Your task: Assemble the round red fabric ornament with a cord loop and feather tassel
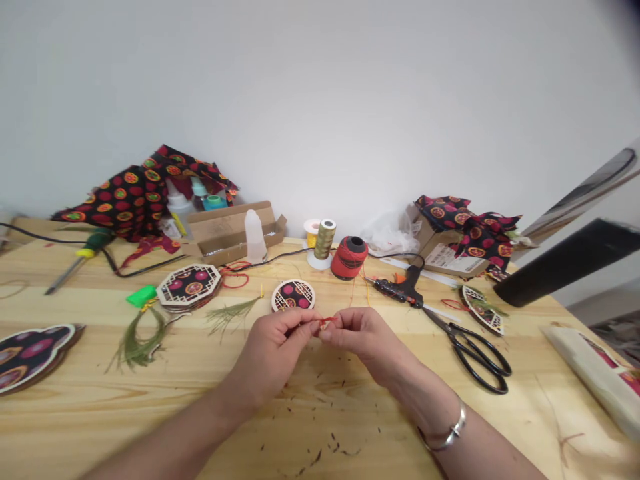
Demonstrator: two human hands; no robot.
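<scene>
My left hand [273, 343] and my right hand [367, 340] meet fingertip to fingertip above the wooden table [400, 427]. Between them is a thin red cord [329, 319], pinched by thumb and forefinger on both sides. A small pale bit shows under the cord, too small to name. Just behind my left fingers lies a round ornament [293, 295] with dark patterned cloth and a pale lattice frame. Left of it lies a green thread tassel [234, 313] with a yellow tie.
Black-handled scissors [480, 357] and a glue gun [403, 288] lie to the right. Behind stand a red thread cone [349, 259] and a green spool [325, 240]. An octagonal ornament [190, 287] and a screwdriver [83, 257] lie left. Dark scraps [315, 457] dot the front.
</scene>
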